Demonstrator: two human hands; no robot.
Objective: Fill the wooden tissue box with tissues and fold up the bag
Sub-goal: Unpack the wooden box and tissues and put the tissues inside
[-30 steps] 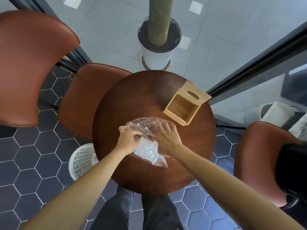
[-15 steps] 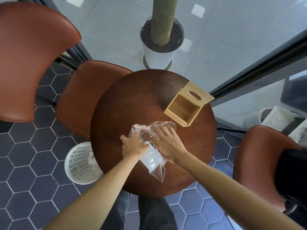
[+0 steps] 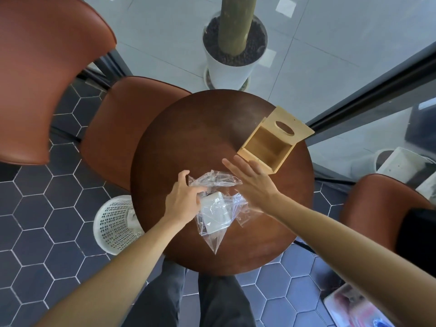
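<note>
1. My left hand (image 3: 182, 201) is curled at the mouth of the crinkled clear plastic bag (image 3: 215, 208), fingertips closed on the white tissue stack (image 3: 215, 212) or the film over it; I can't tell which.
2. My right hand (image 3: 251, 182) is spread flat and holds nothing, over the bag's far right side, fingers toward the light wooden tissue box (image 3: 271, 145).
3. Bag lies mid-front on the round dark-brown tabletop (image 3: 188, 128), stack inside it. Box sits near the far right edge, apart from the bag.
4. Step in hand, my read: get the stack out. Pin the film with my right palm, draw the stack out square with my left, don't let sheets fan or snag.
5. Bag's long axis runs near-to-far, slightly diagonal; sealed corner points at me, open mouth away.
6. Box is open on top, opening faces up toward me; lid with oval slot is tilted back on the far side. Stack should drop straight in.
</note>
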